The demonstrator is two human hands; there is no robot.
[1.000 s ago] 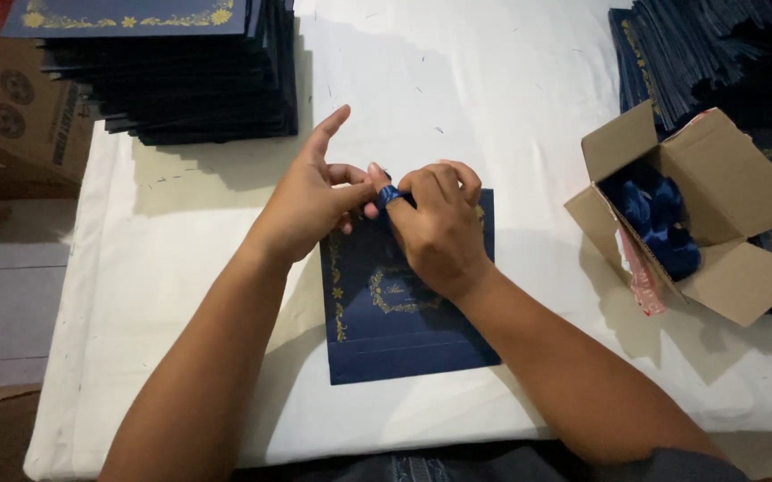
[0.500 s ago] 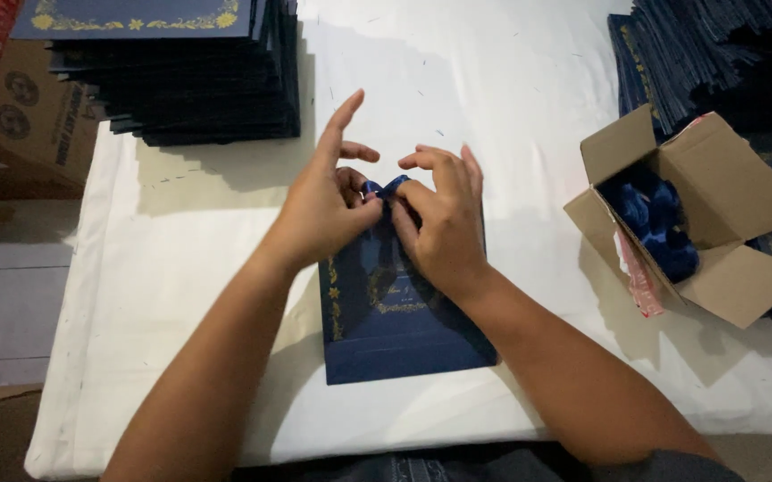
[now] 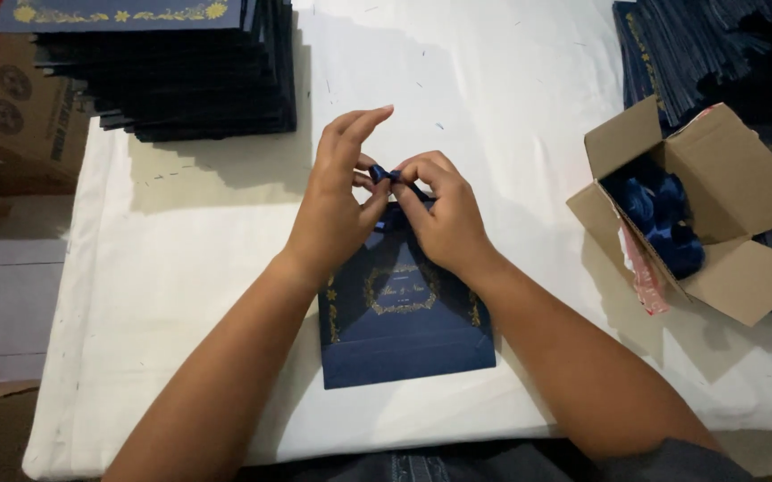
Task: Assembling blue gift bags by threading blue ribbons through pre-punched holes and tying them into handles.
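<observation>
Both grips pinching blue ribbon (image 3: 384,173), left hand (image 3: 337,210), right hand (image 3: 444,214), navy gold-printed bag (image 3: 404,335)

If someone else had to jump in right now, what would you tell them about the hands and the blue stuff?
Left hand and right hand: both pinch a small blue ribbon at the top edge of a navy paper bag, which lies flat on the white-covered table.
Supplies: an open cardboard box with more blue ribbons sits to the right; a stack of navy bags lies top left, another pile top right.
Done: ribbon is at the bag's top.
Left: whether it is fully tied cannot be told; the fingers hide it.
</observation>
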